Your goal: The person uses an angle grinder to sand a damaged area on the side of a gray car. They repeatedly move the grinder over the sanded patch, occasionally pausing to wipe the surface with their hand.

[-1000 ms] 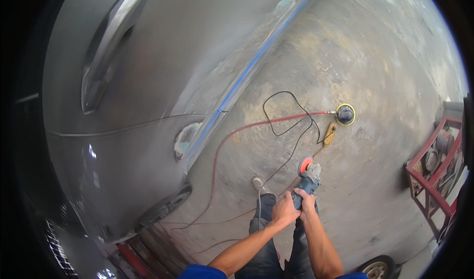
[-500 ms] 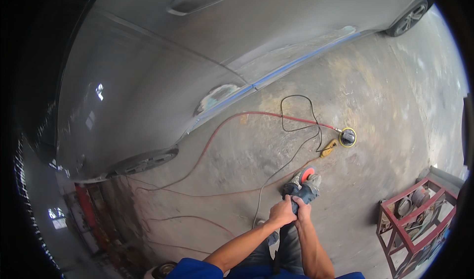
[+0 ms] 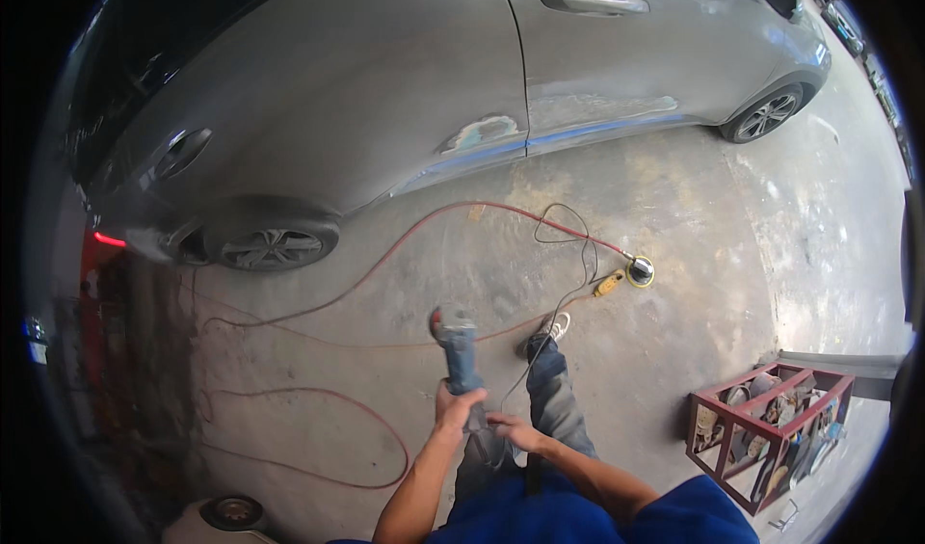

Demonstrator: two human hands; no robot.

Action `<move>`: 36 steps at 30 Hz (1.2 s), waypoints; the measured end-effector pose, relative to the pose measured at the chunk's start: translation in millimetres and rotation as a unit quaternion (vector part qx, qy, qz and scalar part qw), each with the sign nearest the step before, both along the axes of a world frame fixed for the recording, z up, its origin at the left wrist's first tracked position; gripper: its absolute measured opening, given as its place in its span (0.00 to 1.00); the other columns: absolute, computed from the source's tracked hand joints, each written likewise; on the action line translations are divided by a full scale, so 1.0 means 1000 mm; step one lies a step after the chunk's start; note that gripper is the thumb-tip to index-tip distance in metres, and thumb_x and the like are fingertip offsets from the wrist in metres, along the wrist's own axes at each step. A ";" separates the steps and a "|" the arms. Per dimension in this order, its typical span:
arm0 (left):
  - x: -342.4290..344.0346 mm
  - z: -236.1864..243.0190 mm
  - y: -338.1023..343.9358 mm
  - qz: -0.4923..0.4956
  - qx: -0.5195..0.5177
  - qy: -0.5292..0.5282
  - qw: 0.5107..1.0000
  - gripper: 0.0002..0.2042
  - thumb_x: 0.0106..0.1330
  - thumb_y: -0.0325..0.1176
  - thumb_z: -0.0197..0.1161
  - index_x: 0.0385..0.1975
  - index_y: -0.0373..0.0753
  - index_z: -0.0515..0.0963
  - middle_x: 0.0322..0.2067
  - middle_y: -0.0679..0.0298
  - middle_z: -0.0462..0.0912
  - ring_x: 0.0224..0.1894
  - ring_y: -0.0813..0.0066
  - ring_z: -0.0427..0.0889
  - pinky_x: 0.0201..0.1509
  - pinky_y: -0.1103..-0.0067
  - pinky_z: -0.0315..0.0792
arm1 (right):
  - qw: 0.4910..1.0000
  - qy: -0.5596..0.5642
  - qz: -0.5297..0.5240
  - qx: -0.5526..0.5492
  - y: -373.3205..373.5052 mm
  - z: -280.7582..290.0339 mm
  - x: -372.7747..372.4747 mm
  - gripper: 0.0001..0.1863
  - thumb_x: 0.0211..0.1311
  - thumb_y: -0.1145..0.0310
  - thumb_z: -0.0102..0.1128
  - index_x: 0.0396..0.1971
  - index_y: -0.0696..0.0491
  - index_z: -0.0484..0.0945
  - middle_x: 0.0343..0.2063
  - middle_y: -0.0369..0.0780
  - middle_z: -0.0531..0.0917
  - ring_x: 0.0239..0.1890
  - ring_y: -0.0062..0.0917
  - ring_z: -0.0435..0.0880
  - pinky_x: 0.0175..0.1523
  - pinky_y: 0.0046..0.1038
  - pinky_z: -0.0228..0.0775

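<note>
A blue angle grinder (image 3: 462, 359) stands out in front of me, its head with a partly visible red disc (image 3: 436, 324) pointing away; the head is smeared by motion. My left hand (image 3: 455, 409) is wrapped round the grinder's body. Close beside its rear end, my right hand (image 3: 517, 432) has its fingers closed at the dark power cord (image 3: 520, 382). This cord runs up past my shoe to a yellow socket block (image 3: 609, 283) on the floor. Next to the block lies a round sander (image 3: 640, 271) with a yellow rim, joined to a red air hose (image 3: 424, 231).
A grey car (image 3: 414, 91) spans the far side, with sanded filler patches (image 3: 480, 133) above blue tape (image 3: 607, 132) low on its doors. A dark red metal rack (image 3: 771, 419) full of discs and tools stands at right. Hose loops (image 3: 328, 391) cross the floor at left.
The grinder has swung left and its disc faces away from me. Both hands were together on it; my right hand has moved off to the cord. My view has shifted, showing more of the car.
</note>
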State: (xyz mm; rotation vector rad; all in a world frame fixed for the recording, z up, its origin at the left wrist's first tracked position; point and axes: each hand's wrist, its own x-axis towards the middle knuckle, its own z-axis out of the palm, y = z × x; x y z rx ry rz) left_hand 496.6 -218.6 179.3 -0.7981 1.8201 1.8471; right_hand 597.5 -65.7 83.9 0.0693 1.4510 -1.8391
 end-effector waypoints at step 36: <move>0.360 0.276 -0.203 0.450 -0.189 0.157 0.858 0.24 0.58 0.39 0.68 0.53 0.32 0.77 0.42 0.61 0.82 0.40 0.70 0.81 0.43 0.72 0.77 | 0.862 0.397 -0.116 0.292 -0.015 0.155 -0.105 0.16 0.72 0.58 0.56 0.32 0.57 0.81 0.36 0.53 0.85 0.42 0.53 0.83 0.47 0.47 0.76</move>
